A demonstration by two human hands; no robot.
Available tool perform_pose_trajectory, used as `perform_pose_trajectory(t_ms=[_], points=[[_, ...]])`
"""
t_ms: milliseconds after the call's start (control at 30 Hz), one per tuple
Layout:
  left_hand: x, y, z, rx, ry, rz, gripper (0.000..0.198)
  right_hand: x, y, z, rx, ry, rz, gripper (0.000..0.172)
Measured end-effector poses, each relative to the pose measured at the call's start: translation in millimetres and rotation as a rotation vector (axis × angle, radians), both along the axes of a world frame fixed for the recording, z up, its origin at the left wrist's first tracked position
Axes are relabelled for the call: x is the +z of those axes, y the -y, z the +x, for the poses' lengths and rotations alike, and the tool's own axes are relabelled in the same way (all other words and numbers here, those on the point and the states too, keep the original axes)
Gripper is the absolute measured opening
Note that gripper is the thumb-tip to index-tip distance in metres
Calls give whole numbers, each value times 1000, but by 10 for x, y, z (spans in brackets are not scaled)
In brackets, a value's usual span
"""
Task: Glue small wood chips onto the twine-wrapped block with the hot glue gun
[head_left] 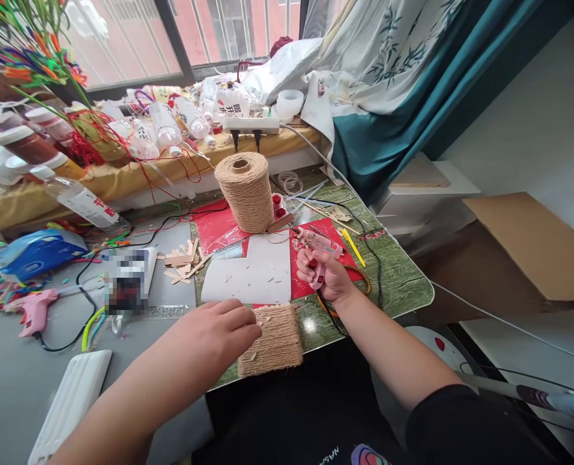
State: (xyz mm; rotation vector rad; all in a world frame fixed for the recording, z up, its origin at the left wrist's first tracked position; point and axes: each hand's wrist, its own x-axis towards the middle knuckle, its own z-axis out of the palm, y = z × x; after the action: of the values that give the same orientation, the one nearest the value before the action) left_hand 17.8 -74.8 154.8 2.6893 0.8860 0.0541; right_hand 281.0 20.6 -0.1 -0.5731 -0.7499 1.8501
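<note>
Head view: right hand (329, 275) grips glue gun (318, 243), barrel (308, 237) aimed left, slightly away; left hand (221, 329): hold unclear.

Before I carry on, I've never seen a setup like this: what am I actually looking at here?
There is no machine here: these are a person's own bare hands, seen from a camera worn on the head, looking forward and down. The right hand grips a pink glue gun. The left hand is over the near side of a twine-wrapped piece; whether it touches is hard to tell. On the table, beyond, stand a big twine spool and, lying flat, a white sheet. Flat wooden sticks lie left of the sheet.
</note>
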Motion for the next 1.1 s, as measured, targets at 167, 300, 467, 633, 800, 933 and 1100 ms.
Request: perform_pose_trajectory(t_ms=[167,300,467,633,800,933,1100], points=[[19,-26,185,-29,-192,22,19,10,26,14,5,5,34,31],[19,-24,265,-26,-279,-2,15,22,31,21,25,-26,34,28],[-5,-39,297,-7,-289,6,19,30,31,24,42,-20,28,29],[-66,-69,334,-15,-256,15,20,9,28,14,51,-12,24,27],[-3,-174,101,41,-87,-128,16,4,28,7,52,-36,28,26],[-99,-121,-318,261,337,-223,10,-4,23,14,35,-11,13,25],[-673,172,-270,844,702,-217,32,-15,3,9,43,5,8,27]])
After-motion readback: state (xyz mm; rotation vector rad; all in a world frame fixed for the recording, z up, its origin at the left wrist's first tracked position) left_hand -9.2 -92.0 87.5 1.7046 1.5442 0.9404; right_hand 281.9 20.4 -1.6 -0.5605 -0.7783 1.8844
